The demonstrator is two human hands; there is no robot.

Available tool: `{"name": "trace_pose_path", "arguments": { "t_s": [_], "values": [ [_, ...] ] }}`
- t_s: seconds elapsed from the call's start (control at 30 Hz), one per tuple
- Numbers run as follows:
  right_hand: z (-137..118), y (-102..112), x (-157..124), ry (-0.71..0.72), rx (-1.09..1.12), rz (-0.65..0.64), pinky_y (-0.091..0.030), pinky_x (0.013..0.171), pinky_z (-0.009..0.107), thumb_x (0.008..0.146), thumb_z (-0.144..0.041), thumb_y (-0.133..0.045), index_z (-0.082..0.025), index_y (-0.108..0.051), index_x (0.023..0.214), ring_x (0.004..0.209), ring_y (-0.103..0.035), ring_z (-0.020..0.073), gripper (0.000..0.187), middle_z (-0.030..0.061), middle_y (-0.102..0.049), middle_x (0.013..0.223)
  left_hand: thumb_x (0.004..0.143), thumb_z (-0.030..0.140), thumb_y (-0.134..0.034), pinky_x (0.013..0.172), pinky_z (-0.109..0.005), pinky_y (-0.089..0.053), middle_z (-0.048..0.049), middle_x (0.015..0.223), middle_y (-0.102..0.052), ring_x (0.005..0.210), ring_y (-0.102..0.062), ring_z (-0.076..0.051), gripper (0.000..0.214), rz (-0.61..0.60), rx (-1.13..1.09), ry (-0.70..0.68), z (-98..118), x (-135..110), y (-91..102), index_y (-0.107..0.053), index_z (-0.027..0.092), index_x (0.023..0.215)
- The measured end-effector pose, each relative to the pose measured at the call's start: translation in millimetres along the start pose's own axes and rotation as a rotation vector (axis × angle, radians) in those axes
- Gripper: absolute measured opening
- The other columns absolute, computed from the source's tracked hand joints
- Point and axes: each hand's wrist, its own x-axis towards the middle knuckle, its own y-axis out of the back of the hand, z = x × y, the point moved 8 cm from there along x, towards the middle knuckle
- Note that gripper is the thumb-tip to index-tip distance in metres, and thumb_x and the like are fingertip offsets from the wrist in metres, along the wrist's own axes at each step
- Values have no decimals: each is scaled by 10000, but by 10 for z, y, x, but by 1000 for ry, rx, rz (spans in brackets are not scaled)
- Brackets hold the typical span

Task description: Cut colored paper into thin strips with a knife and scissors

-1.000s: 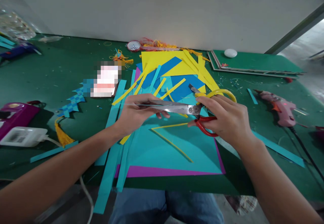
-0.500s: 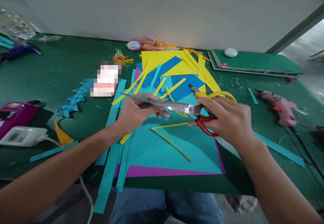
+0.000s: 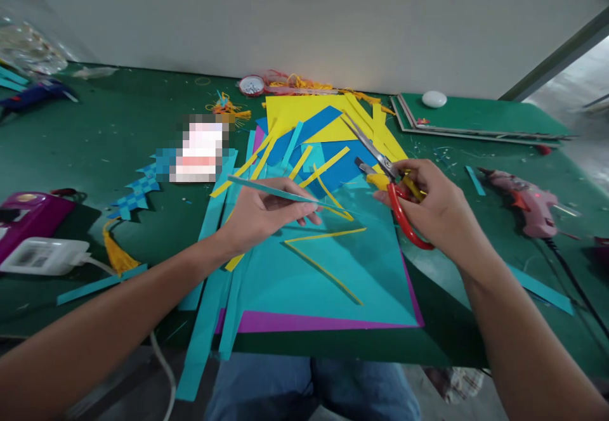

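My left hand [image 3: 271,208] is closed, pinching a thin teal paper strip [image 3: 266,187] that slants across it above the sheets. In my right hand [image 3: 431,202] is a pair of scissors [image 3: 375,151], one handle loop red and the other yellow. Their blades point up and to the left, nearly together, apart from the strip. Under both hands lies a teal sheet [image 3: 333,269] on a purple one [image 3: 309,323]. A folded thin yellow strip [image 3: 323,269] rests on it. Beside the scissors is a yellow tool with a dark blade [image 3: 375,181], partly hidden.
Yellow sheets [image 3: 290,113] and blue paper [image 3: 352,161] lie behind, with loose strips around. At left are a phone [image 3: 197,155], a woven blue piece [image 3: 137,196] and a white plug [image 3: 45,256]. A pink glue gun [image 3: 528,199] with its cord lies right.
My right hand has drawn the scissors away from the strip to the right and turned their blades up. My left hand keeps the strip almost in the same place.
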Motion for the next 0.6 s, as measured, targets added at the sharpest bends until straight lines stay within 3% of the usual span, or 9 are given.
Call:
{"name": "trace_pose_path", "arguments": {
  "t_s": [0.23, 0.4, 0.53, 0.6],
  "values": [
    [192, -66, 55, -15, -271, -1, -475, 917, 482, 773, -332, -644, -161, -519, 1342, 1107, -621, 357, 607, 183, -662, 1193, 862, 213, -698, 586, -244, -575, -26, 725, -754, 648, -728, -165, 68, -55, -106, 0, -52, -1, 5, -721, 158, 829],
    [191, -113, 23, -2, -396, -33, -480, 898, 505, 833, -341, -588, -140, -465, 1399, 1110, -610, 376, 613, 208, -634, 1212, 923, 282, -628, 601, -271, -570, -58, 709, -754, 642, -717, -175, 241, -72, -51, -7, -68, -5, 22, -739, 145, 759],
    [118, -92, -10, 99, -512, -33, -483, 903, 529, 886, -361, -558, -111, -518, 1360, 1100, -607, 381, 536, 220, -650, 1170, 934, 291, -606, 615, -267, -569, -59, 677, -749, 635, -713, -170, 291, -95, -28, -6, -93, -5, 16, -746, 152, 721],
    [2, -24, -34, 200, -544, 39, -478, 916, 540, 906, -357, -548, -98, -579, 1301, 1090, -601, 379, 473, 222, -664, 1136, 931, 294, -606, 617, -266, -572, -60, 671, -748, 640, -711, -169, 273, -111, -34, 10, -121, -1, 10, -753, 154, 748]
  ]
}}
